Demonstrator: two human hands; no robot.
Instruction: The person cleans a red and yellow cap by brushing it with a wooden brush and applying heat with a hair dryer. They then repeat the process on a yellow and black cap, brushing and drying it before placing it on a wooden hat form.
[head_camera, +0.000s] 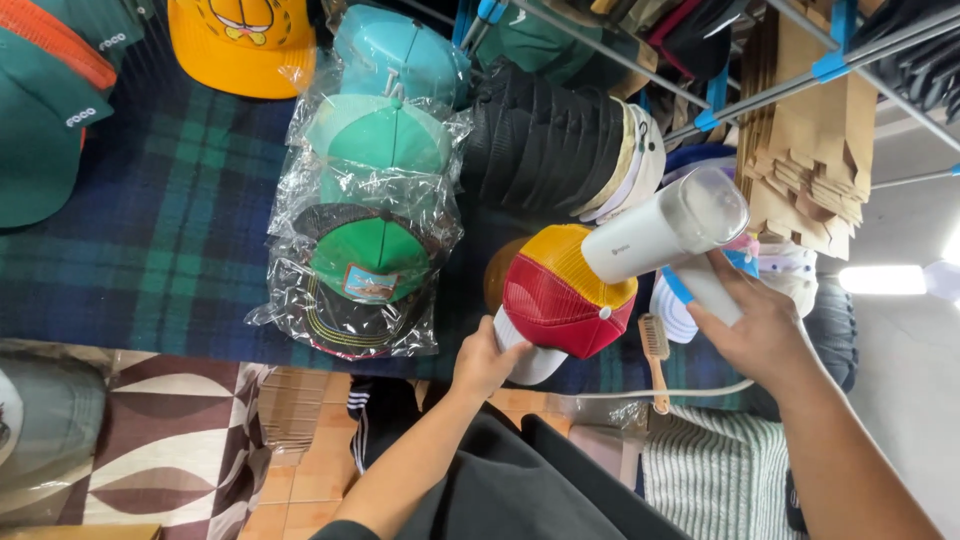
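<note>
Left hand (487, 362) grips the white brim of a red and yellow mesh cap (562, 295), fingers closed around the brim edge, with the crown just above and right of the hand. Right hand (755, 335) is closed around the handle of a white handheld steamer (665, 235); the steamer head sits up and left of this hand, touching or just clear of the cap crown, which cannot be determined. A wooden brush (655, 360) lies between the two hands, below the cap. Left of the left hand lie plastic-wrapped green caps (370, 240) on a dark plaid cloth (190, 220). Above the right hand hangs a stack of brown paper bags (810, 140). Black stacked caps (545, 145) lie above the held cap.
</note>
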